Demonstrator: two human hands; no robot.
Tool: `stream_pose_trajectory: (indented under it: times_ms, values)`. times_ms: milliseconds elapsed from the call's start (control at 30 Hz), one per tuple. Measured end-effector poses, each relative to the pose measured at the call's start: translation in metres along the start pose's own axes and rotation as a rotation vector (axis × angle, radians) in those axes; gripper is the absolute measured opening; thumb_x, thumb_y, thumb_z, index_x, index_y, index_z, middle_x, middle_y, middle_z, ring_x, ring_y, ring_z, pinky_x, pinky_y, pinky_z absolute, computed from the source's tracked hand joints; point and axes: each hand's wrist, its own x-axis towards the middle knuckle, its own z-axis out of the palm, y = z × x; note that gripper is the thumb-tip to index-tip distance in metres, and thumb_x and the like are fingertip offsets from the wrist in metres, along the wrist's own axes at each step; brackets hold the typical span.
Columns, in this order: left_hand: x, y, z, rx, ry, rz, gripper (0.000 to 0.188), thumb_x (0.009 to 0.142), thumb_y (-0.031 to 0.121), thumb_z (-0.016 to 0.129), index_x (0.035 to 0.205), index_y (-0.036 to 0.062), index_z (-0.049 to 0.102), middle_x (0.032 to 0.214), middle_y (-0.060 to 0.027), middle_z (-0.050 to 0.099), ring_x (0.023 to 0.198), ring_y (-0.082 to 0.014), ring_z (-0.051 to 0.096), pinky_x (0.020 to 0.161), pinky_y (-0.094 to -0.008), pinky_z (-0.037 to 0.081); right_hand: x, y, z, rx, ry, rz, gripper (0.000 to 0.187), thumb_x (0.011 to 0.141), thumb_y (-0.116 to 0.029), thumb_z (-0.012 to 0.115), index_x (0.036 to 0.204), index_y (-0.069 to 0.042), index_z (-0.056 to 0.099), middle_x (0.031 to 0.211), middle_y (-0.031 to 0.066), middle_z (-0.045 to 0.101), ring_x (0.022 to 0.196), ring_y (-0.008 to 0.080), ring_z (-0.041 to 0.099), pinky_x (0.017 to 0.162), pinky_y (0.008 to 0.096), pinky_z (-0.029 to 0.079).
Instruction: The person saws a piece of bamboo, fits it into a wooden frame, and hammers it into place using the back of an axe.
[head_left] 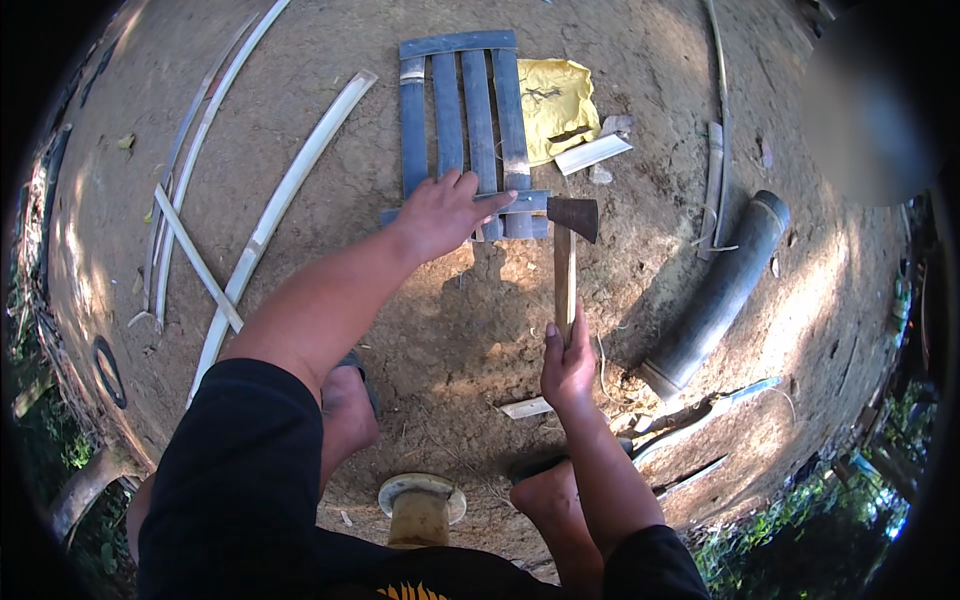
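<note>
— Where are you working?

— Outdoors, on bare packed dirt ground (470, 330) in patchy sun, with greenery at the edges. Long pale bamboo strips (280, 200) lie off to my left, a thick dark bamboo tube (715, 295) to my right, and a yellow bag (555, 105) just past the panel.

— What panel?

— A panel of blue-grey slats (465, 110) lying flat on the dirt in front of me, with a crosspiece at its near end.

— And your hands?

— My left hand (445, 212) is spread flat, fingers apart, pressing on the near crosspiece. My right hand (568, 368) is wrapped tight around the low end of a hatchet (568, 240) handle; the head sits just beside the crosspiece's right end, though I can't tell if it touches.

— Anything near your feet?

— A short bamboo stump (420, 505) stands between them.
</note>
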Motion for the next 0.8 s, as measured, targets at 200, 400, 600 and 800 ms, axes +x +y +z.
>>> stream_pose_trajectory:
  times_ms: [200, 400, 600, 800]
  values:
    - [0.001, -0.002, -0.009, -0.048, -0.083, -0.010, 0.050, 0.102, 0.032, 0.059, 0.151, 0.0364, 0.053, 0.106, -0.0090, 0.054, 0.110, -0.0268, 0.056, 0.087, -0.0423, 0.052, -0.011, 0.006, -0.006, 0.088, -0.024, 0.033, 0.052, 0.106, -0.010, 0.054, 0.153, 0.002, 0.037, 0.079, 0.0142, 0.064, 0.066, 0.0204, 0.063, 0.060, 0.0366, 0.050]
    - [0.002, 0.000, -0.013, -0.083, -0.139, -0.029, 0.049, 0.105, 0.029, 0.054, 0.153, 0.0360, 0.051, 0.115, -0.0112, 0.056, 0.119, -0.0292, 0.055, 0.094, -0.0452, 0.050, -0.014, 0.004, -0.011, 0.023, 0.005, 0.089, 0.051, 0.107, -0.014, 0.054, 0.152, 0.002, 0.038, 0.079, 0.0132, 0.064, 0.065, 0.0190, 0.062, 0.059, 0.0361, 0.050]
    - [0.004, 0.000, -0.013, -0.099, -0.157, -0.037, 0.050, 0.104, 0.028, 0.056, 0.153, 0.0364, 0.051, 0.116, -0.0110, 0.055, 0.119, -0.0294, 0.055, 0.095, -0.0446, 0.049, -0.014, 0.009, -0.012, 0.104, 0.007, 0.138, 0.053, 0.106, -0.014, 0.053, 0.154, 0.000, 0.038, 0.085, 0.0029, 0.056, 0.069, 0.0099, 0.052, 0.061, 0.0289, 0.045]
    - [0.003, -0.001, -0.014, -0.111, -0.178, -0.047, 0.050, 0.104, 0.027, 0.054, 0.153, 0.0364, 0.050, 0.116, -0.0109, 0.055, 0.119, -0.0291, 0.054, 0.095, -0.0436, 0.049, -0.012, 0.003, -0.014, 0.056, -0.027, 0.188, 0.054, 0.107, -0.016, 0.054, 0.156, -0.001, 0.037, 0.086, 0.0044, 0.058, 0.070, 0.0114, 0.054, 0.062, 0.0302, 0.047]
